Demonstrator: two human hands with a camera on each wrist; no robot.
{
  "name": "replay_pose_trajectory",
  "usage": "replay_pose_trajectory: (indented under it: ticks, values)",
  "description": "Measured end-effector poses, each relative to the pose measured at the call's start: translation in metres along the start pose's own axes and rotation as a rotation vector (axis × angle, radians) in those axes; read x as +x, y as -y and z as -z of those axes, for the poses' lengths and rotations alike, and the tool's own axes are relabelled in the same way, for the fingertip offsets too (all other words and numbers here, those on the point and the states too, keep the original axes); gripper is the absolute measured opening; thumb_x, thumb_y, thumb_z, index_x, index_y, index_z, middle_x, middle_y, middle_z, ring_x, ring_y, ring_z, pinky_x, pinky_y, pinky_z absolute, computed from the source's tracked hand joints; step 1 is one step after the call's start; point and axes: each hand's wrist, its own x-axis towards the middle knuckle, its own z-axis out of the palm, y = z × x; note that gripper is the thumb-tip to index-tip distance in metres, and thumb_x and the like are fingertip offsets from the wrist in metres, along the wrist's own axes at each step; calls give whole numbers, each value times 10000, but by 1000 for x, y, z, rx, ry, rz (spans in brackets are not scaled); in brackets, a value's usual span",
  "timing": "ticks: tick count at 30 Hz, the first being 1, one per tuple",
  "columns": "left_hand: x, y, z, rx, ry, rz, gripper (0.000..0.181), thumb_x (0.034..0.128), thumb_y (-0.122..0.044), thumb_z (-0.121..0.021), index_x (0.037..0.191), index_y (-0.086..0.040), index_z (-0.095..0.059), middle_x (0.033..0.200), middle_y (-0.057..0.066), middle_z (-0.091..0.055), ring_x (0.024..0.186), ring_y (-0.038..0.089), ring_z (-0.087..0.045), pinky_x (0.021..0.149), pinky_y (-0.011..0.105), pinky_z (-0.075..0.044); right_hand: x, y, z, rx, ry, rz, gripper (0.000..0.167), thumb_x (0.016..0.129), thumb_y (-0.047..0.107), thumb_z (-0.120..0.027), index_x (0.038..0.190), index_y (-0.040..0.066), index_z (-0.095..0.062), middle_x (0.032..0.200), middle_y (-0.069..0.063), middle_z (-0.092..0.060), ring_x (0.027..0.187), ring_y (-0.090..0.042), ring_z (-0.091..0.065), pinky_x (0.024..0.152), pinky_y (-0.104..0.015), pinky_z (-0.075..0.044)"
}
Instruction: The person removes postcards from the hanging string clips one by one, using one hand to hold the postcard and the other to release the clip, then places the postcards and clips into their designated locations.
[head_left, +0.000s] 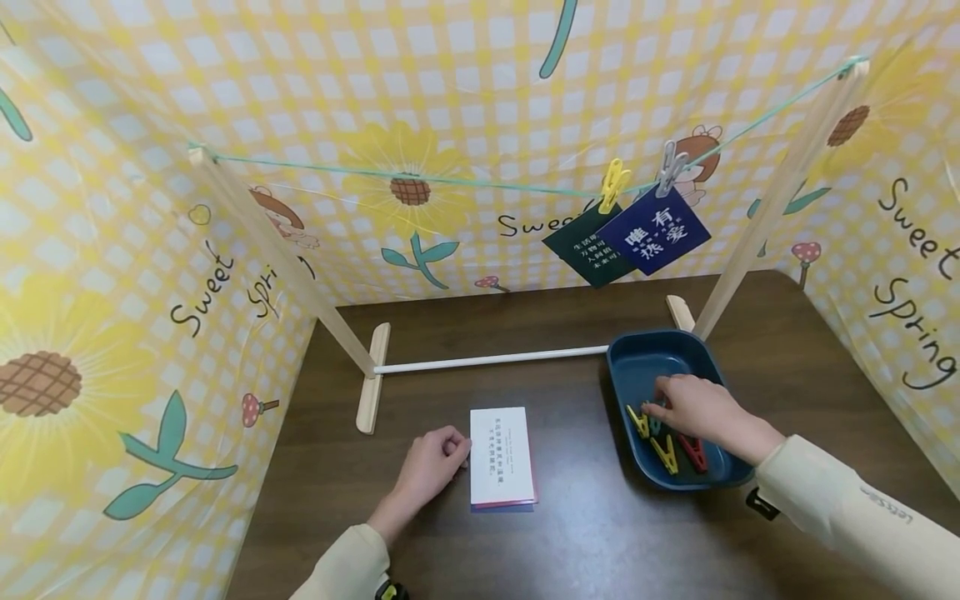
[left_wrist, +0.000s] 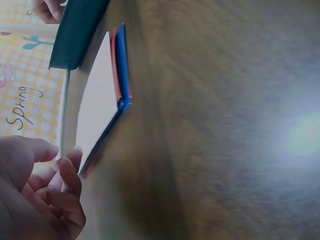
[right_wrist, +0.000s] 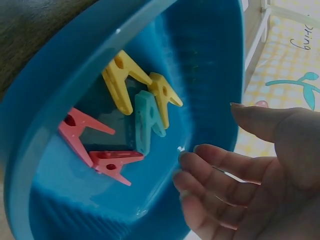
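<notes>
A stack of cards (head_left: 501, 458), white on top with red and blue edges below, lies on the table. My left hand (head_left: 429, 465) rests at its left edge, fingers loosely curled, holding nothing; in the left wrist view a fingertip appears to touch the stack's corner. Over the blue bin (head_left: 626, 417) is my right hand (head_left: 705, 408), its thumb and fingers apart with nothing between them in the right wrist view. Below it in the bin lie yellow clothespins (right_wrist: 119, 82), a teal clothespin (right_wrist: 145, 122) and red clothespins (right_wrist: 80, 130).
A green string (head_left: 337, 169) spans two wooden posts (head_left: 780, 200). From it hang a dark green card (head_left: 588, 246) on a yellow clothespin (head_left: 613, 185) and a blue card (head_left: 660, 233) on a grey clothespin (head_left: 670, 169). A white rod (head_left: 487, 360) joins the posts' feet.
</notes>
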Motion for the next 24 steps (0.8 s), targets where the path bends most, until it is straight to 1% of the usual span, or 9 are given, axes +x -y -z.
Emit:
replay_pose_trajectory:
  ticks: [2,5,7,10,12,15,19,22,24]
  values:
    - [3,-4,2,16,-22,-8,143,1007,-182,-693,891,-105,-729,685,-33,-636,575,108,-546,539,253,-438,0,1,1,16,-9,-5,293,972,299,-741,1032,16,-697,847,-48,-670,646,-122,-576,544,-301,-542]
    - [6,-12,4,10,-46,-20,124,998,-183,-706,907,-103,-735,677,-48,-620,562,108,-549,532,254,-446,1,4,4,37,-56,7,295,971,291,-742,1063,13,-704,894,-78,-692,667,-121,-595,557,-301,-559]
    - [8,-17,5,-3,-48,-23,113,996,-190,-712,926,-105,-735,680,-54,-620,554,109,-557,526,250,-454,1,5,6,47,-90,15,293,969,284,-744,1077,14,-708,927,-98,-700,688,-130,-609,568,-304,-567]
    - [10,-26,6,-21,-35,-30,107,995,-208,-716,954,-112,-736,690,-54,-623,554,117,-564,518,249,-461,1,7,9,52,-126,29,291,968,274,-745,1091,13,-712,963,-122,-704,720,-145,-631,586,-311,-580]
    - [12,-31,6,-19,-30,-40,112,995,-222,-716,966,-116,-740,692,-54,-617,561,119,-556,519,250,-450,2,8,11,45,-143,35,290,971,274,-743,1097,14,-715,973,-124,-702,730,-151,-630,596,-314,-581]
    - [16,-38,7,6,-45,-68,120,992,-238,-719,964,-125,-751,694,-62,-611,573,110,-538,540,256,-433,2,10,13,36,-182,53,291,974,275,-740,1111,19,-721,991,-126,-691,743,-162,-622,611,-330,-583]
    - [20,-49,10,14,-70,-113,108,990,-224,-719,964,-127,-758,721,-68,-630,597,94,-531,567,261,-432,3,15,17,39,-264,82,294,972,260,-747,1146,23,-723,1050,-152,-689,811,-224,-661,680,-404,-612]
    - [22,-58,13,-16,-69,-135,93,990,-209,-718,991,-122,-753,771,-64,-678,593,89,-565,551,262,-453,4,20,22,49,-313,97,297,973,247,-747,1173,28,-719,1097,-166,-698,893,-275,-692,740,-466,-621]
    - [24,-64,14,-36,-64,-146,98,993,-213,-714,1016,-124,-748,813,-60,-711,585,90,-600,552,261,-471,4,24,27,54,-334,103,295,977,244,-743,1183,34,-715,1110,-168,-700,905,-285,-697,748,-481,-619]
